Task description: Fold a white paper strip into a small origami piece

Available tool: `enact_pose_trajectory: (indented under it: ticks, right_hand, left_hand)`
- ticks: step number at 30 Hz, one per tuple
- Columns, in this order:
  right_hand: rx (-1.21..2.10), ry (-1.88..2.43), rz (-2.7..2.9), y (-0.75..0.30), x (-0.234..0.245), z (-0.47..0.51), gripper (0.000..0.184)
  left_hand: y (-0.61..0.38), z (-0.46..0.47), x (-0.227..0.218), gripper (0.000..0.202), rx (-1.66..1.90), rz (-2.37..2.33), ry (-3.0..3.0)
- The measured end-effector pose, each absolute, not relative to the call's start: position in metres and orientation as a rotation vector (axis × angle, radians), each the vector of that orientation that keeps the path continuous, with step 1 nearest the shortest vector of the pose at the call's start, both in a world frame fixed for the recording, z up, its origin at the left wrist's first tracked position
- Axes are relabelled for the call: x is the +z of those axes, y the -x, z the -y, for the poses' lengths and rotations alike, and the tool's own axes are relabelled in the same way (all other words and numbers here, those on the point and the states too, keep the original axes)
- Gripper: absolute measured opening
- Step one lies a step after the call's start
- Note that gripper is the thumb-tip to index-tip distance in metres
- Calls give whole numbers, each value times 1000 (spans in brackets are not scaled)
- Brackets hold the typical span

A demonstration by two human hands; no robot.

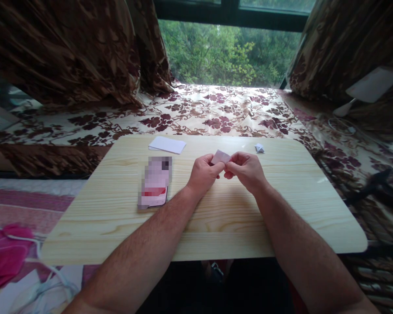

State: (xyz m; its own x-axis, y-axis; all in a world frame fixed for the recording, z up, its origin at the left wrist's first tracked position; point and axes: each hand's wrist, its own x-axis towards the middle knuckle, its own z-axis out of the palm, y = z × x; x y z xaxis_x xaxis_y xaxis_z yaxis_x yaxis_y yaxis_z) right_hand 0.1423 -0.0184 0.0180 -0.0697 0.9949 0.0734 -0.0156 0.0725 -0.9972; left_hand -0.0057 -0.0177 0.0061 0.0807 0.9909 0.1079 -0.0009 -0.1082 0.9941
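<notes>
Above the far middle of a pale wood-grain bench (222,231), seemingly just off its surface, holding a small piece of white paper (220,156) between left hand (202,173) and right hand (249,170). Clamped on the paper with the left fingers, thumb laid across the near side, other fingertips mostly hidden behind. Brought together at the near right edge with the right fingers, apparently pinching it there, close beside the left thumb. No gap to cross from either side: right at the fingertips, jutting up and away from the body beyond the left thumb. About equally near to both hands, though covered more by the left. Hard to tell the long axis, with the lower part hidden; upper edge slanting down toward the right hand.

Off to the left, flat on the bench near the left forearm, a smartphone (155,183), masked by coarse blocks. Farther back, near the far edge, a small stack of white sheets (167,144). Beyond the right hand, also near that edge, a small folded paper shape (259,148). Past the bench, floral cloth (216,109).
</notes>
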Motion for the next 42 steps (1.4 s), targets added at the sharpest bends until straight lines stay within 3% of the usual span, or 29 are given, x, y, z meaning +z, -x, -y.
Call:
enact_pose_trajectory:
  ticks: [13, 42]
  right_hand:
    - [1199, 1052, 1225, -143, 17, 17, 5]
    - [1340, 1048, 1139, -140, 16, 19, 5]
  left_hand:
    - [5, 22, 13, 22, 1220, -1070, -1407]
    - [9, 16, 8, 6, 1168, -927, -1437]
